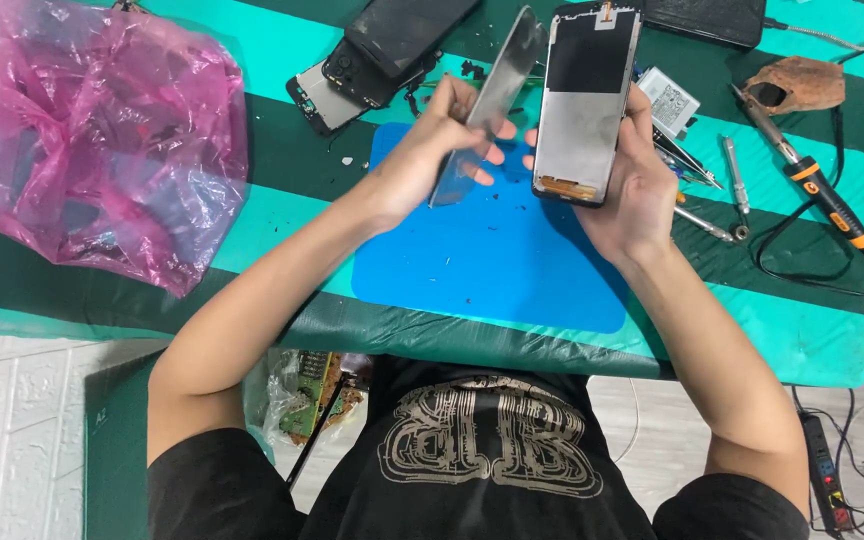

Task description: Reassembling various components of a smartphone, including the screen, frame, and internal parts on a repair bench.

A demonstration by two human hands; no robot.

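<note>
My left hand (430,150) grips a thin grey phone panel (497,90), held tilted and edge-on above a blue work mat (492,265). My right hand (637,170) holds a phone frame (587,100) upright beside it, its dark inner side facing me. The two parts are close together but apart. Both are lifted off the table.
A crumpled pink plastic bag (92,130) lies at the left. Dismantled phones (372,60) sit at the back of the green striped tablecloth (812,330). A battery (670,100), tweezers, a small screwdriver (735,185), a soldering iron (822,190) with cable and a brown sponge holder (797,85) lie at the right.
</note>
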